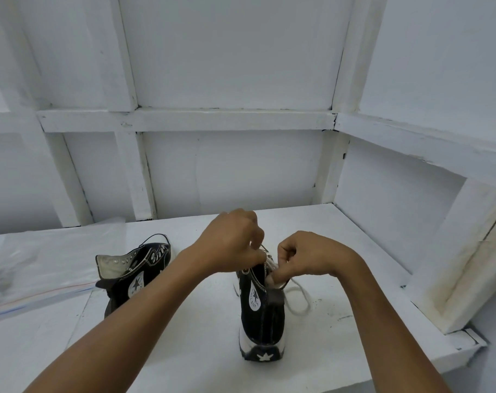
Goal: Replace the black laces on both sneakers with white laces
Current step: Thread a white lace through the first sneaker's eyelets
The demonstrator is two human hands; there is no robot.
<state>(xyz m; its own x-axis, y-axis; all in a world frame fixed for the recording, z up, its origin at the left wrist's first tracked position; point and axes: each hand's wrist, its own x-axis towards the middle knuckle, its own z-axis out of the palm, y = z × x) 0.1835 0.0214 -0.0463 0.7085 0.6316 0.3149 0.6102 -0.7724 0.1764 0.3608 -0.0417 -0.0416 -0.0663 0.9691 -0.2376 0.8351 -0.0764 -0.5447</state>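
i look down at two black sneakers on the white surface [184,350]. the near sneaker [262,316] stands up with its heel to me, right under both grips.

the left grip [235,245] is curled tight and pinches a thin bit of the white lace [303,292] above the top of the shoe. the right grip [306,256] is curled too. its fingertips [273,277] pinch at the top edge of the shoe, where the lace comes out. i cannot tell if it holds the lace, the edge, or both. a loose loop of the same white lace lies on the surface just beside the shoe, on its right.

the other sneaker [133,276] sits well apart to the left, flopped open, with its top holes bare. a thin black lace [156,235] loops out behind it, so i think that shoe is not done yet. a clear plastic bag [42,265] lies further left.

i think the step now is the last top holes of the near shoe. to do it well, i would pull both ends the same amount and keep the lace flat, not twisted. i would draw the loose loop in slowly so it does not knot. the shoe is tall and could tip, so one grip should steady the top edge while the other pulls.
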